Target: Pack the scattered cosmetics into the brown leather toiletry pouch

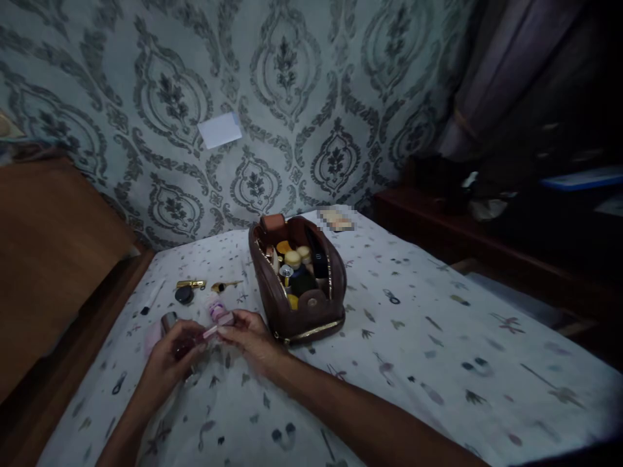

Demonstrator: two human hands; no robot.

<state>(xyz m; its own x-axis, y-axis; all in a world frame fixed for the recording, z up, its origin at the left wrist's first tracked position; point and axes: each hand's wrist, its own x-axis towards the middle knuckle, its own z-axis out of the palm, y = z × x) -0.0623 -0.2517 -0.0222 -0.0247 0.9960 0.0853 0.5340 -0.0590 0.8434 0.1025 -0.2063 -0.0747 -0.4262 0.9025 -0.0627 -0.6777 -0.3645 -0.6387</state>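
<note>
Gripping a small pink tube [211, 332] between both hands, left hand [183, 350] and right hand [250, 337] closed on it, above the patterned sheet [413, 363]. Purple-and-white bottle [215, 307] just beyond. Round black container [183, 294] near, farther left. Open brown bag [304, 311] to the right, holding yellow-lidded containers [293, 259].

Patterned wallpaper [287, 71] behind | 1 tied curtain [491, 84], right | dark wooden furniture [403, 217], right | light dim

Bare hands [252, 338]; bare forearms [335, 402], slim, tapering toward wrists [280, 363].
</note>
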